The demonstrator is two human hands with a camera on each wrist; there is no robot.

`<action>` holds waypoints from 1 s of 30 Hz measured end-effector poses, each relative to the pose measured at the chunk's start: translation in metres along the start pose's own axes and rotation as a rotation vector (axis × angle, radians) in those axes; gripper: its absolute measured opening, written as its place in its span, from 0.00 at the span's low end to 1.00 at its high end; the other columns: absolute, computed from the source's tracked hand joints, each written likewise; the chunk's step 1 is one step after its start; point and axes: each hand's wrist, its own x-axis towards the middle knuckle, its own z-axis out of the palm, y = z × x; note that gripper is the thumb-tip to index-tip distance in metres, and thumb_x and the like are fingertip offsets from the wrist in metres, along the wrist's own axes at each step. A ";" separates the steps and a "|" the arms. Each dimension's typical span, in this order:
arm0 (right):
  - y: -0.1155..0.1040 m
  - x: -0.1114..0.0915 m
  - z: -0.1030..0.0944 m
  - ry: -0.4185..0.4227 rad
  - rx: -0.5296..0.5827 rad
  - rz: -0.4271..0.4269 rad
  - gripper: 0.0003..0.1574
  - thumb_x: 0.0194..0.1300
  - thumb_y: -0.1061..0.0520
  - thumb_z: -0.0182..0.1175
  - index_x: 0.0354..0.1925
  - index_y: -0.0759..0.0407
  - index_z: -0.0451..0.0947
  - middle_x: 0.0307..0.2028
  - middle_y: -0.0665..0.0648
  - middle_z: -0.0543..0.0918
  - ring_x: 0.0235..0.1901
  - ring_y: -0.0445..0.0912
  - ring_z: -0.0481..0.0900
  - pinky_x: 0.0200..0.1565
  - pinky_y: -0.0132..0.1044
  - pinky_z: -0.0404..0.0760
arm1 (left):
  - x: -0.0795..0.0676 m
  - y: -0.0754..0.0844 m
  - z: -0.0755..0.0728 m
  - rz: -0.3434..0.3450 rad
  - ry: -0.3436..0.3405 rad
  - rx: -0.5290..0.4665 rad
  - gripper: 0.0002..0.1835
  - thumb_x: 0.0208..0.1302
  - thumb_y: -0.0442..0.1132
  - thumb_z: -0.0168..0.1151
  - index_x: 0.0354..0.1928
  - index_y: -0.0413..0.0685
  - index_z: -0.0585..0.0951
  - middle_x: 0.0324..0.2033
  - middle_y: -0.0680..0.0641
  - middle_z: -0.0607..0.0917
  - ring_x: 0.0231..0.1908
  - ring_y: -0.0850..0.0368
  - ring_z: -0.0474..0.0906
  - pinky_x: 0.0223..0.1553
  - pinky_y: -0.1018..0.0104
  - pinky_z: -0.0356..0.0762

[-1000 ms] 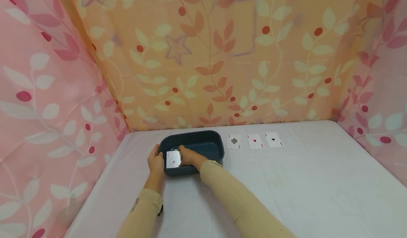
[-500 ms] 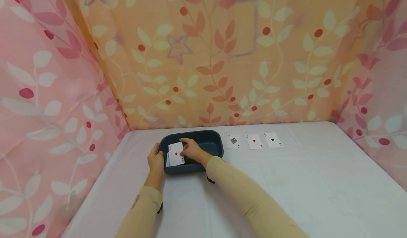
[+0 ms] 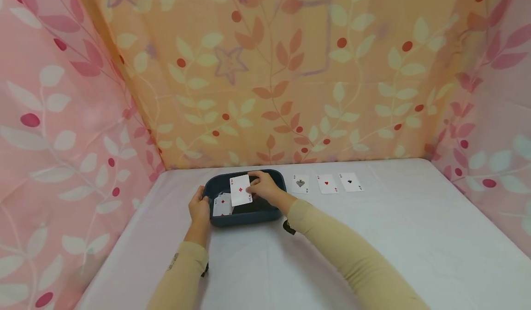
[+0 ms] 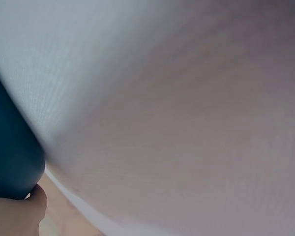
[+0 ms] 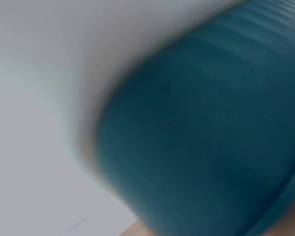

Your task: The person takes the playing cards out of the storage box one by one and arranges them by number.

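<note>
In the head view my right hand (image 3: 267,190) pinches an ace of diamonds playing card (image 3: 238,196) by its right edge, face up, over a dark teal bin (image 3: 249,219). My left hand (image 3: 200,208) grips the bin's left end, thumb at the rim. Several more cards (image 3: 221,207) with red diamonds lie inside at the bin's left. The left wrist view catches part of the left hand (image 4: 14,216) against the bin (image 4: 12,147). In the right wrist view the bin's outer wall (image 5: 196,132) fills much of the picture, blurred.
On the white-covered table (image 3: 373,236), right of the bin, lie an ace of spades (image 3: 300,184), an ace of hearts (image 3: 327,184) and an ace of clubs (image 3: 350,182) in a row. Patterned cloth (image 3: 269,79) walls the back and sides.
My right hand has lifted the ace of diamonds from the bin's left end and carried it rightward and up. Cards beneath it are uncovered. The left hand stays on the bin.
</note>
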 end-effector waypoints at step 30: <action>0.000 -0.017 -0.054 0.099 0.021 0.096 0.38 0.61 0.69 0.63 0.68 0.60 0.66 0.37 0.61 0.84 0.30 0.46 0.80 0.36 0.37 0.85 | 0.002 0.004 -0.002 -0.007 0.018 -0.039 0.28 0.74 0.25 0.36 0.74 0.40 0.55 0.73 0.42 0.56 0.73 0.49 0.47 0.72 0.58 0.45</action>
